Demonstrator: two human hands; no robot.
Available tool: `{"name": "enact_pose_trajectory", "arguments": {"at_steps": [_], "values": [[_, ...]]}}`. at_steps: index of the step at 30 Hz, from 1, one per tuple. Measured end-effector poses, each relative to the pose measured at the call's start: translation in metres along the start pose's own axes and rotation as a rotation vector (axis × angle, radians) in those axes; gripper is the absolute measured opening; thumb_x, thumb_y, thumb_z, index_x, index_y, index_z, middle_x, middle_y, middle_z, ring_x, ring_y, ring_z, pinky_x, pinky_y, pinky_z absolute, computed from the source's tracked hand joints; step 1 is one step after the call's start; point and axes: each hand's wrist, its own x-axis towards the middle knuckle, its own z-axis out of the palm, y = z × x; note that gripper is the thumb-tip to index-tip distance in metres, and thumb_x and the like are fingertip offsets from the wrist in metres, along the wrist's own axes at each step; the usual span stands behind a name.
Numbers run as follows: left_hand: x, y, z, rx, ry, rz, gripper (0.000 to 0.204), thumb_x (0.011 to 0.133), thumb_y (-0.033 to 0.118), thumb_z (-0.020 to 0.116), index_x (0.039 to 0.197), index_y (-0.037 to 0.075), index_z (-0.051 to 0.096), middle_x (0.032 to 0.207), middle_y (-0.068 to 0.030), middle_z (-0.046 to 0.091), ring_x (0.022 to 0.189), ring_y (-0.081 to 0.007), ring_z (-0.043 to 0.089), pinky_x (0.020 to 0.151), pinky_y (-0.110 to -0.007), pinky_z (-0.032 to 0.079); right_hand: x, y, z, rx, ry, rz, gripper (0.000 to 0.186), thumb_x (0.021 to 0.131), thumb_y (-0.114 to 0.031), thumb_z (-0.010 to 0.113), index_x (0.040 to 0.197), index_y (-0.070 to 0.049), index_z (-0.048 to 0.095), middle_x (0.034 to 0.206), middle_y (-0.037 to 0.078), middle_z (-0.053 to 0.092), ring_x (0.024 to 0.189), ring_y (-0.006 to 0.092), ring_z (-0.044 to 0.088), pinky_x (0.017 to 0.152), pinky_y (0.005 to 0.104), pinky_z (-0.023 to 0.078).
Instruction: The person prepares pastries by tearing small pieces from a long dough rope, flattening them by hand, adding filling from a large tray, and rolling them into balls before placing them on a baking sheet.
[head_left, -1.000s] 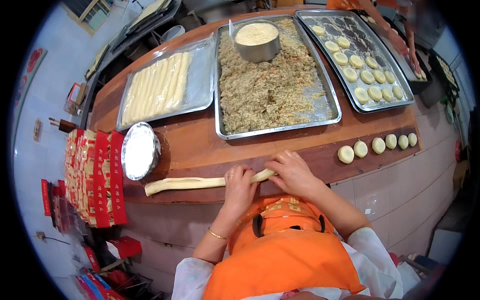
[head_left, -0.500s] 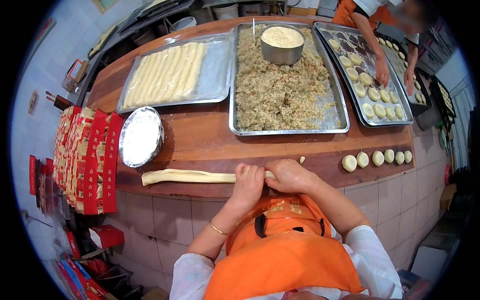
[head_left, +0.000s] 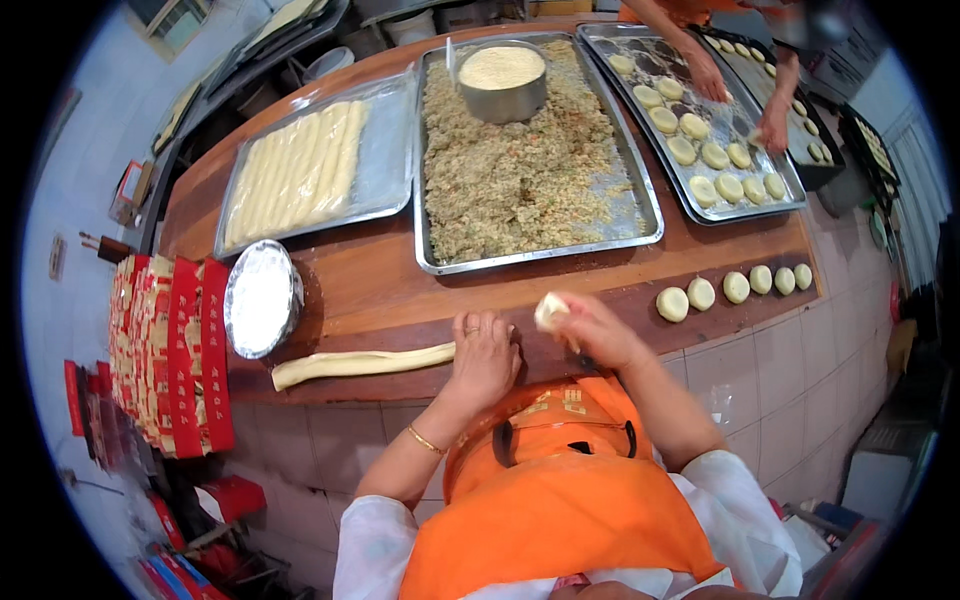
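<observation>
A long pale dough rope (head_left: pixel 365 363) lies along the front edge of the wooden table. My left hand (head_left: pixel 486 352) is closed over its right end, fingers curled down onto it. Raised just off the board to the right, my right hand (head_left: pixel 600 332) grips a small dough piece (head_left: pixel 549 312) between thumb and fingers. Further right, several round dough balls (head_left: pixel 702 293) sit in a row near the table edge. Behind my hands stands a metal tray (head_left: pixel 540 257) of crumbly filling, with a metal bowl (head_left: pixel 505 103) of pale crumbs on top.
At the left are a tray (head_left: pixel 385 190) of dough ropes under plastic, a foil-covered bowl (head_left: pixel 262 300) and stacked red packets (head_left: pixel 170 350). A co-worker's hands (head_left: pixel 772 125) work over a tray of dough rounds (head_left: pixel 715 155) at the far right.
The dough piece has come away from the rope's right end in my right hand, which has lifted. My left hand stays on the rope. The co-worker's hands have shifted over their tray.
</observation>
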Motion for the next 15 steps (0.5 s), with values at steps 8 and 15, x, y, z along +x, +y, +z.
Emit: {"name": "enact_pose_trajectory", "arguments": {"at_steps": [8, 15], "values": [[0.056, 0.043, 0.030, -0.418, -0.018, 0.058, 0.026, 0.083, 0.003, 0.067, 0.109, 0.001, 0.066, 0.108, -0.0177, 0.063, 0.098, -0.0384, 0.061, 0.084, -0.044, 0.052, -0.037, 0.019, -0.061, -0.385, 0.266, -0.154, 0.025, 0.093, -0.012, 0.063, 0.111, 0.003, 0.061, 0.089, 0.006, 0.064, 0.083, 0.0132, 0.061, 0.073, 0.0296, 0.051], [0.044, 0.040, -0.011, -0.631, 0.069, -0.222, 0.013, 0.083, 0.001, 0.071, 0.095, 0.002, 0.069, 0.097, -0.0149, 0.065, 0.084, -0.0340, 0.065, 0.077, -0.040, 0.054, -0.027, 0.024, -0.037, -0.756, 0.318, -0.144, 0.014, 0.082, -0.013, 0.072, 0.091, -0.003, 0.067, 0.093, 0.011, 0.066, 0.088, 0.0290, 0.064, 0.079, 0.0397, 0.051]]}}
